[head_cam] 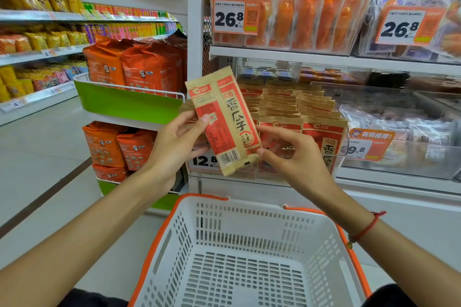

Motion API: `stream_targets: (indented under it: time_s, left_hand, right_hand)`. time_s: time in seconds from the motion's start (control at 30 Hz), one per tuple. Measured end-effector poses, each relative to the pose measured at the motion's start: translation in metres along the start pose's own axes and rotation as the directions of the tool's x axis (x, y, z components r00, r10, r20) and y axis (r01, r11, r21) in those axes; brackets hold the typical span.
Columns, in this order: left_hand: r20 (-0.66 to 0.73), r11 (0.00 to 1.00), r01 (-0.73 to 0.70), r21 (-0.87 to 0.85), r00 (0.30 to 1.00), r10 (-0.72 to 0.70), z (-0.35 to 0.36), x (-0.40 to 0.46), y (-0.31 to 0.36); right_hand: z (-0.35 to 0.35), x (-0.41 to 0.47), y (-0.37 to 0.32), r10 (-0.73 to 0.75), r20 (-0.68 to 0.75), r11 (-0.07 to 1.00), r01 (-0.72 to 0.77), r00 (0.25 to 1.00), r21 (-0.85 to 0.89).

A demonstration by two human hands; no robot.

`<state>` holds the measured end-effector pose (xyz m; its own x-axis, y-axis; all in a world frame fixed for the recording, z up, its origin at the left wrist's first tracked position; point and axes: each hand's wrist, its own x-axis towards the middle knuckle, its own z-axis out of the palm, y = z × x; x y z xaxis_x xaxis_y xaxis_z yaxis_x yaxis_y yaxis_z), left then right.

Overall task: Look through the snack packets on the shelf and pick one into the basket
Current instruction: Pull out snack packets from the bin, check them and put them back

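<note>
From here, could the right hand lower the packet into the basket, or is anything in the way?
Probably yes. The right hand and left hand both pinch the packet above the basket, whose top is open. Nothing shows between them; the left hand would have to let go.

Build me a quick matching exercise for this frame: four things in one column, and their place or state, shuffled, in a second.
Things:
1. snack packet
2. basket
3. orange bags
4. red string

Place or state:
A. on the green rack at left
B. around the right wrist
C. held up between both hands
D. below the hands, nothing in it

Pairs: 1-C, 2-D, 3-A, 4-B. The left hand holds the packet's left edge; the right hand pinches its lower right corner.
</note>
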<state>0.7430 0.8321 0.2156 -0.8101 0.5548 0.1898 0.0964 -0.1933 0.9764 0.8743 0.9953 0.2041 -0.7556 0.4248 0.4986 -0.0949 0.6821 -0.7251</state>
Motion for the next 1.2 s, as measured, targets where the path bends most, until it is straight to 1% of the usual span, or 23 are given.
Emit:
stream_targets:
  time_s: [0.1, 0.17, 0.27, 0.33, 0.43, 0.47, 0.53, 0.6, 0.63, 0.7, 0.77, 0.83, 0.9, 0.97, 1.03, 1.1, 1.13, 1.2]
  left_hand:
    - [-0.001, 0.992, -0.079, 0.104, 0.997, 0.079, 0.004, -0.005, 0.004]
    - [0.026, 0.975, -0.13, 0.183, 0.992, 0.127, 0.012, -0.011, 0.004]
    - [0.045, 0.943, -0.168, 0.287, 0.986, 0.162, 0.023, -0.018, 0.005]
    - [0.069, 0.937, -0.195, 0.289, 0.981, 0.183, 0.029, -0.022, 0.004]
    - [0.12, 0.943, -0.201, 0.265, 0.977, 0.174, 0.031, -0.025, 0.003]
    - [0.147, 0.949, -0.193, 0.25, 0.976, 0.16, 0.03, -0.025, 0.004]
    - [0.197, 0.964, -0.156, 0.215, 0.974, 0.113, 0.026, -0.022, 0.006]
    - [0.203, 0.971, -0.101, 0.214, 0.978, 0.057, 0.02, -0.018, 0.005]
    - [0.194, 0.972, -0.074, 0.223, 0.981, 0.03, 0.017, -0.015, 0.003]
    - [0.199, 0.96, -0.048, 0.274, 0.98, -0.007, 0.012, -0.01, -0.001]
    - [0.239, 0.956, -0.029, 0.292, 0.97, -0.043, 0.01, -0.009, -0.003]
    - [0.283, 0.962, -0.021, 0.273, 0.957, -0.059, 0.01, -0.01, -0.003]
    - [0.302, 0.967, -0.017, 0.255, 0.951, -0.062, 0.009, -0.01, -0.004]
    - [0.277, 0.969, -0.005, 0.246, 0.959, -0.065, 0.007, -0.008, -0.006]
    - [0.251, 0.977, 0.013, 0.212, 0.966, -0.067, 0.007, -0.007, -0.007]
    - [0.26, 0.987, -0.005, 0.159, 0.965, -0.037, 0.01, -0.008, -0.006]
    - [0.257, 0.99, -0.017, 0.139, 0.966, -0.019, 0.011, -0.009, -0.006]
    - [0.225, 0.993, -0.043, 0.11, 0.974, 0.017, 0.013, -0.009, -0.004]
  right_hand:
    - [0.003, -0.001, -0.003, -0.006, 0.008, 1.0, 0.006, 1.0, -0.029]
    - [0.007, -0.004, -0.007, 0.003, 0.023, 0.999, -0.002, 1.0, -0.04]
    - [0.015, -0.008, -0.01, 0.033, -0.012, 0.997, -0.034, 0.999, -0.069]
    - [0.018, -0.009, -0.009, 0.066, -0.019, 0.996, -0.066, 0.998, -0.052]
    - [0.015, -0.009, -0.009, 0.109, 0.029, 0.994, -0.108, 0.994, -0.015]
    - [0.012, -0.008, -0.009, 0.13, 0.063, 0.991, -0.132, 0.989, 0.025]
    - [0.002, -0.003, -0.009, 0.174, 0.169, 0.964, -0.203, 0.97, 0.174]
    - [-0.008, 0.0, -0.01, 0.184, 0.315, 0.884, -0.297, 0.931, 0.361]
    - [-0.013, 0.002, -0.011, 0.181, 0.397, 0.82, -0.361, 0.9, 0.444]
    - [-0.019, 0.002, -0.013, 0.146, 0.554, 0.669, -0.494, 0.82, 0.555]
    - [-0.021, 0.001, -0.014, 0.086, 0.636, 0.523, -0.578, 0.767, 0.626]
    - [-0.021, 0.0, -0.014, 0.06, 0.669, 0.438, -0.622, 0.741, 0.649]
    - [-0.019, 0.0, -0.014, 0.046, 0.69, 0.433, -0.637, 0.723, 0.638]
    - [-0.019, 0.001, -0.012, 0.055, 0.691, 0.439, -0.639, 0.721, 0.632]
    - [-0.021, 0.0, -0.015, 0.123, 0.66, 0.46, -0.632, 0.741, 0.623]
    - [-0.022, 0.0, -0.018, 0.241, 0.593, 0.523, -0.618, 0.768, 0.588]
    - [-0.024, 0.0, -0.019, 0.287, 0.559, 0.576, -0.607, 0.778, 0.548]
    - [-0.028, 0.002, -0.022, 0.308, 0.52, 0.705, -0.559, 0.796, 0.438]
